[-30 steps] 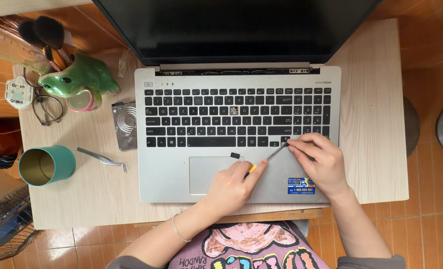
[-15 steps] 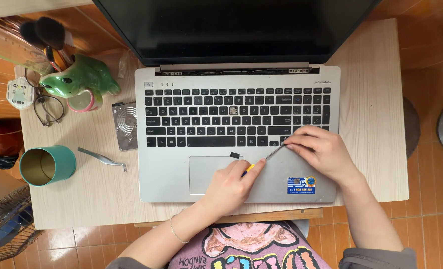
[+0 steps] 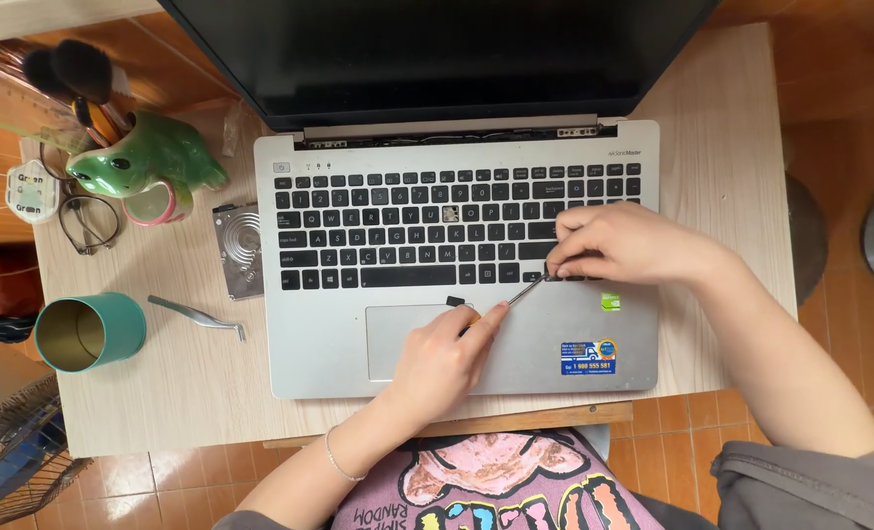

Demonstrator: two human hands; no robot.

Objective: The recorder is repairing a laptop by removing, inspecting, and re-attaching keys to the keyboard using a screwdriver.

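Lying under right hand (image 3: 626, 245), screwdriver tip (image 3: 535, 283)

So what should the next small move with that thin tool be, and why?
Probably a gentle upward lever of the thin tool. The left hand holds its handle, and its tip sits at a key on the bottom row of the laptop keyboard, where the right hand pinches. One loose black keycap already lies above the touchpad.
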